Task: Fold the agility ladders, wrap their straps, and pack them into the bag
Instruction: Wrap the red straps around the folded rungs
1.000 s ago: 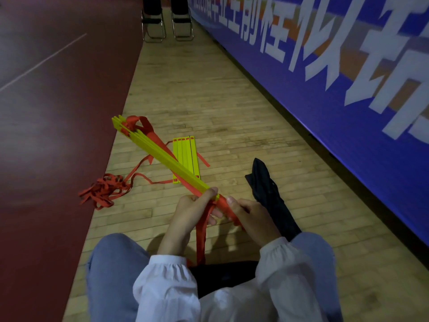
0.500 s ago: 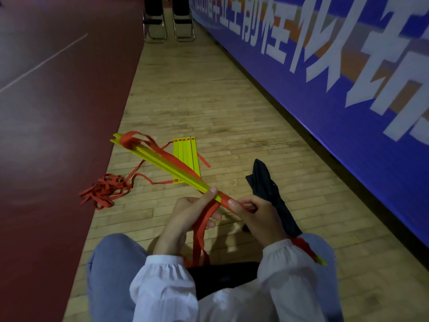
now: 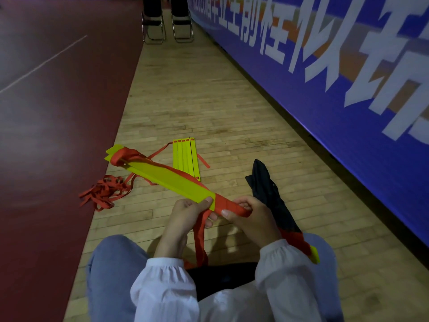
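I hold a stacked bundle of yellow ladder rungs flat above the floor, its far end pointing up-left. Red strap is wound around the bundle between my hands, and more red strap loops over the far end. My left hand pinches the bundle and a strap tail that hangs down to my lap. My right hand grips the wrapped part. The bundle's near end sticks out behind my right sleeve. A second folded yellow ladder lies on the wood floor. A dark bag lies crumpled to the right.
A tangle of loose red strap sits at the border of the wood floor and the dark red court surface. A blue banner wall runs along the right. Two folding chairs stand far ahead. My knees frame the bottom.
The bundle has turned from edge-on to flat side up and its far end has dropped lower. My right hand has shifted right along the wrapped strap.
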### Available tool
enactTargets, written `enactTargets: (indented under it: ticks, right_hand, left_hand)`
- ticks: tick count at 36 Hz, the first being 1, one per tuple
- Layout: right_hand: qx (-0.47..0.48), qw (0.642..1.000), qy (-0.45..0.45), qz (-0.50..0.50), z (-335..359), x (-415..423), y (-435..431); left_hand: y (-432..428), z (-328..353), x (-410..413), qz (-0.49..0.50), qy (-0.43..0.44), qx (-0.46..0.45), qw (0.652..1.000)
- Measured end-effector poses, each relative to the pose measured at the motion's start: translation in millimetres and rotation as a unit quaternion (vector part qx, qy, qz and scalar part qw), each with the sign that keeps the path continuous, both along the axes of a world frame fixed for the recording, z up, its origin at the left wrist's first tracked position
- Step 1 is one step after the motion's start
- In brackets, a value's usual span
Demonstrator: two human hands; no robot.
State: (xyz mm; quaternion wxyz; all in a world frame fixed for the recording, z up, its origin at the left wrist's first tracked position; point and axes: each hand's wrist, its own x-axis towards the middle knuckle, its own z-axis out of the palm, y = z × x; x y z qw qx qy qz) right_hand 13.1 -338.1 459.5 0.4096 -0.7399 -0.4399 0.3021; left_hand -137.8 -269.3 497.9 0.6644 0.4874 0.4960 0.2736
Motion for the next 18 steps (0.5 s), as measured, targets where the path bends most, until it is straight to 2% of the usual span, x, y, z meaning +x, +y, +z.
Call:
enactTargets:
  ticks: [4, 11, 18]
  right_hand:
    - [-0.017, 1.000, 0.015, 0.011, 0.3, 1.7, -0.7]
    - [0.007, 0.999, 0.038, -0.036, 0.0, 4.1, -1.1]
    - [0.025, 0.996, 0.014, -0.081, -1.0, 2.8, -0.7]
  left_hand:
    - [-1.6, 0.2, 1.5, -0.013, -0.005, 0.013, 1.000]
    - [-3.5, 1.7, 5.2, -0.037, 0.006, 0.003, 0.999]
    - [-6.4, 0.9, 5.9, -0.062, 0.016, -0.026, 0.998]
